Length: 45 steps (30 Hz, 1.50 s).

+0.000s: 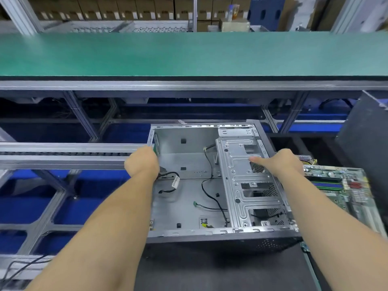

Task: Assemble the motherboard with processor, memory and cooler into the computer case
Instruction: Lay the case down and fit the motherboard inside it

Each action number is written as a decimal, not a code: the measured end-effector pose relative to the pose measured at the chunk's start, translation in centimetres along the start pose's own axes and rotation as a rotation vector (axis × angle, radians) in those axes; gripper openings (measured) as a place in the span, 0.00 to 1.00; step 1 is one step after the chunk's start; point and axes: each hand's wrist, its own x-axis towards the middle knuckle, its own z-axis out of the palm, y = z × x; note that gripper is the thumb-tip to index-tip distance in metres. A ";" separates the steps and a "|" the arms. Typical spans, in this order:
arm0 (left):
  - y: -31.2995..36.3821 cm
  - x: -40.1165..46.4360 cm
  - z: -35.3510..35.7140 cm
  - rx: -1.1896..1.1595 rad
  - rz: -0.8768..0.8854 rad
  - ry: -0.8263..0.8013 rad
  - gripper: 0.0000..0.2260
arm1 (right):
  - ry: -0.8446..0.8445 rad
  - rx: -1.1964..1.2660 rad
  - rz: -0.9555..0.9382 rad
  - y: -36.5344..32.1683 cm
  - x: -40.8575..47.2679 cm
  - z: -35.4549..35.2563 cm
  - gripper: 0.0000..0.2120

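The case (186,198) lay on its side with its open face up, on a dark counter (220,269) straight ahead of the person, held between both hands. Its floor was bare grey metal, crossed by loose black cables (212,194), one with a white tag. The left hand (142,161) was curled over the case's left wall near the far corner, fingers hooked over the rim and hidden inside; it gripped the case. The right hand (279,162) lay on the drive cage (249,181), the perforated metal frame filling the case's right part. Its thumb pointed left across the cage top, and its other fingers went down over the cage's right edge, out of sight, so how tightly it held could not be told.

The motherboard (344,190) lay just right of the right hand and forearm, beside the case, partly hidden by that arm; blue and green memory slots showed on it. A dark panel (365,143) stood beyond it, far right. Left of the left hand ran a roller track (63,153) on an aluminium frame. Beyond both hands stretched a green belt (189,53), with shelves of cardboard boxes (126,9) behind it.
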 end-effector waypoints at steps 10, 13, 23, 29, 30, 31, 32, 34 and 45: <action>0.7 0.0 -0.6 0.042 -0.048 -0.086 0.04 | 0.109 -0.083 -0.028 -0.8 1.2 1.7 0.31; 1.1 -0.8 -1.4 0.220 0.020 -0.159 0.07 | 0.096 -0.116 -0.066 -2.1 2.4 1.9 0.30; 4.5 0.8 -1.5 0.475 0.690 0.206 0.12 | -0.016 -0.226 -0.407 -3.1 0.4 0.6 0.23; 5.2 4.5 1.9 0.405 0.768 0.142 0.28 | 0.137 -0.229 -0.615 1.9 -11.5 3.0 0.20; 5.4 5.1 2.2 0.393 0.743 0.117 0.29 | 0.186 -0.189 -0.678 2.2 -12.8 3.8 0.20; 5.6 5.6 2.4 0.378 0.717 0.095 0.29 | 0.247 -0.139 -0.734 2.4 -13.6 4.5 0.21; 5.7 6.1 2.4 0.364 0.695 0.082 0.29 | 0.310 -0.081 -0.784 2.6 -13.9 5.0 0.21; 5.8 6.8 2.7 0.344 0.689 0.108 0.29 | 0.393 0.078 -0.872 2.7 -13.8 5.5 0.17; 3.5 4.3 2.3 0.299 0.315 0.119 0.28 | 0.163 0.125 -1.000 1.5 -4.9 3.3 0.17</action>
